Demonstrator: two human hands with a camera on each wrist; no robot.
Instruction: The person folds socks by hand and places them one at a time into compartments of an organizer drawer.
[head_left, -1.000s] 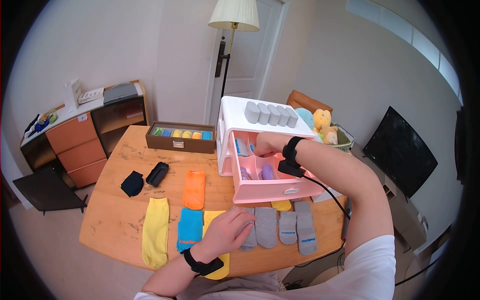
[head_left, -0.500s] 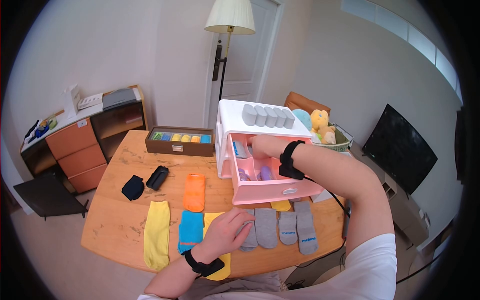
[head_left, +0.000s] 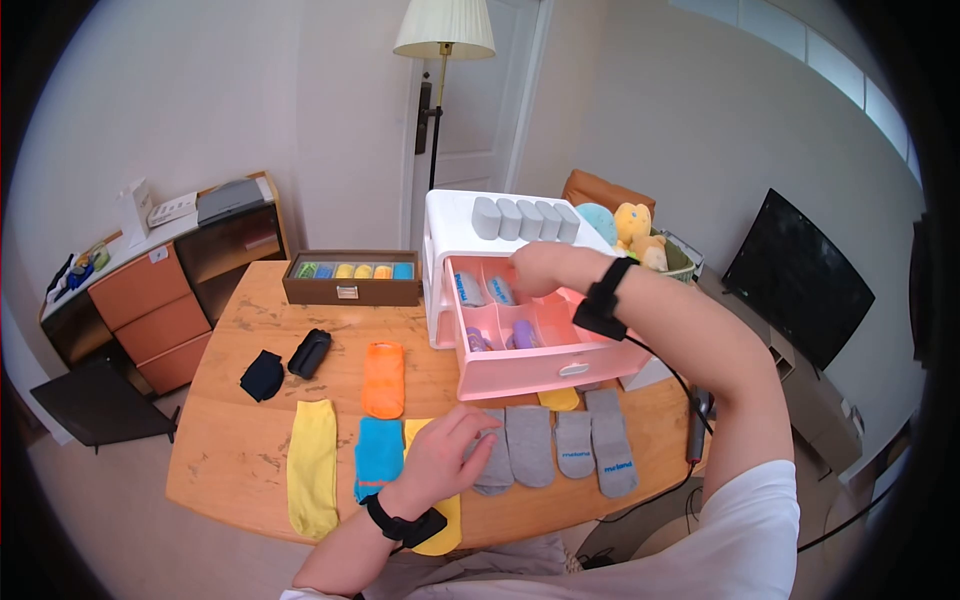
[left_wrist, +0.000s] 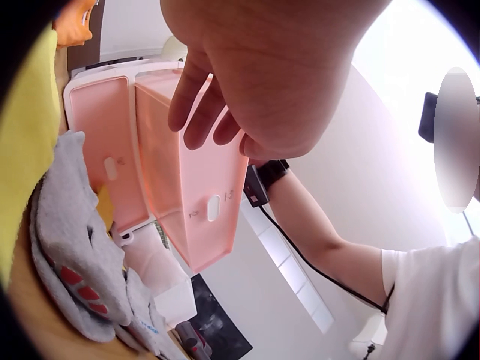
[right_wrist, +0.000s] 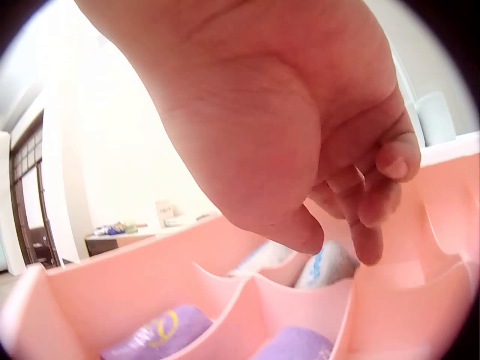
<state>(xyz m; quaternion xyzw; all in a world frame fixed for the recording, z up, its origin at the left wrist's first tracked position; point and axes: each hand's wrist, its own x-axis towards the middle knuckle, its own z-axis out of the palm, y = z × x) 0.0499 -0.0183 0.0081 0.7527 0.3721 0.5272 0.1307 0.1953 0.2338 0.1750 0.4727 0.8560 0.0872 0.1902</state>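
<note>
My right hand (head_left: 545, 270) reaches over the open pink drawer (head_left: 520, 375); in the right wrist view its fingers (right_wrist: 366, 238) hang loosely bent above a grey rolled sock (right_wrist: 328, 267), holding nothing. Two grey rolls lie in the drawer's rear compartments, and two purple rolls (right_wrist: 161, 332) in the front ones. My left hand (head_left: 440, 465) hovers, fingers relaxed, over the yellow sock (head_left: 440, 525) and beside the grey socks (head_left: 530, 445); whether it touches them cannot be told. The left wrist view shows that hand (left_wrist: 262, 82) with empty, loosely bent fingers.
Several grey cylinders (head_left: 521, 219) stand on the white cabinet (head_left: 440, 215). A brown box (head_left: 350, 290) sits left of it. On the table (head_left: 235, 460) lie black socks (head_left: 262, 375), a black case (head_left: 310, 354), an orange sock (head_left: 383, 380), a blue sock (head_left: 378, 455) and another yellow sock (head_left: 314, 470).
My right hand has risen out of the rear compartment and moved right, uncovering a second grey roll in the drawer. My left hand has hardly moved.
</note>
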